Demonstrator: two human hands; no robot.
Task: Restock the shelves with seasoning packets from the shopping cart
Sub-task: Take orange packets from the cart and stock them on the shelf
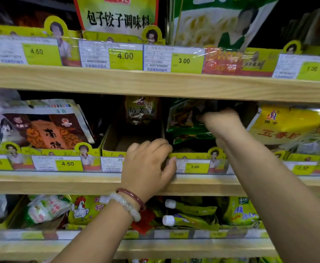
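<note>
My right hand (221, 124) reaches into the middle shelf and grips the top of the green seasoning packets (185, 130) standing in a yellow cardboard display box (193, 155). My left hand (147, 166), with bracelets at the wrist, curls its fingers over the front rim of that box beside the 3.00 price tag (194, 166). The neighbouring box (115, 137) to the left holds one brownish packet (141, 111) at its back. The shopping cart is out of view.
Wooden shelf boards (79, 184) run across above and below. Orange-brown packets (47, 130) fill the left of the middle shelf, yellow packets (286, 124) the right. The lower shelf holds chicken-print packets (85, 209) and spouted pouches (191, 213). Large packets (117, 16) stand on the top shelf.
</note>
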